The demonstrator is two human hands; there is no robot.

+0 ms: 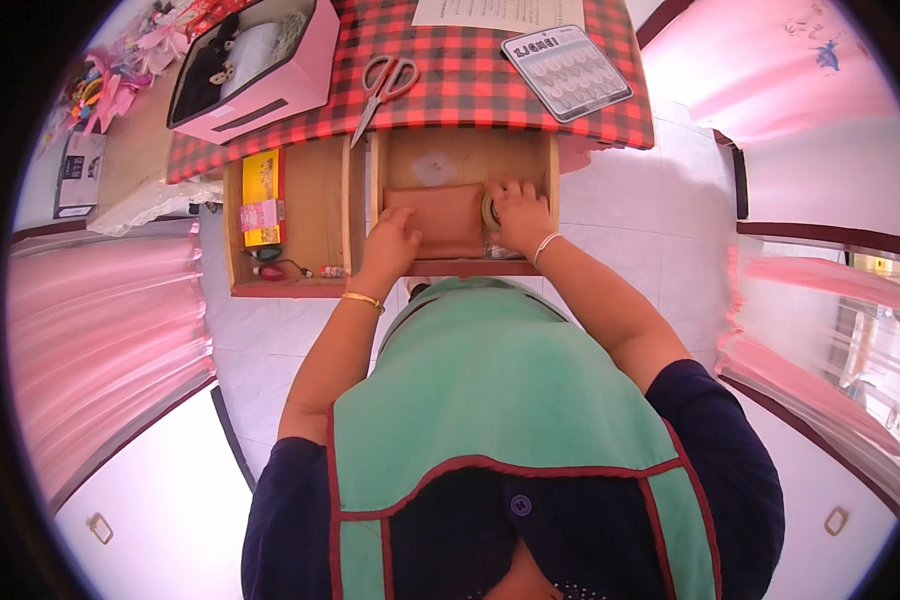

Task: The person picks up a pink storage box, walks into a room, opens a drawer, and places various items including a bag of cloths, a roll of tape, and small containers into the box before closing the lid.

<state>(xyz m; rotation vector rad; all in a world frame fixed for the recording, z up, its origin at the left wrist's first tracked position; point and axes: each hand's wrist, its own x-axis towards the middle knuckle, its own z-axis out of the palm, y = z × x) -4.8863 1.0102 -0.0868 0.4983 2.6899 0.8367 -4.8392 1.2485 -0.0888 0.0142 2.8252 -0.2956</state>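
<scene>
A brown leather-like case [440,220] lies flat in the open right-hand drawer [470,148]. My left hand [394,240] rests on its left end, fingers apart and touching its surface. At the case's right end, a roll of tape [489,212] stands partly hidden by my right hand [520,215]. The right fingers are bent around the roll, inside the drawer's right side. A small clear plastic item [498,252] shows beneath that hand, too covered to make out. Behind the case lies a whitish piece of paper [432,168].
The left drawer [310,215], also pulled out, holds a yellow-and-red box [263,180] and small items. On the red-and-black checked tablecloth [460,75] are scissors [378,90], a pink box [260,75], and a white card pack [567,72]. Pink curtains [110,350] hang at both sides.
</scene>
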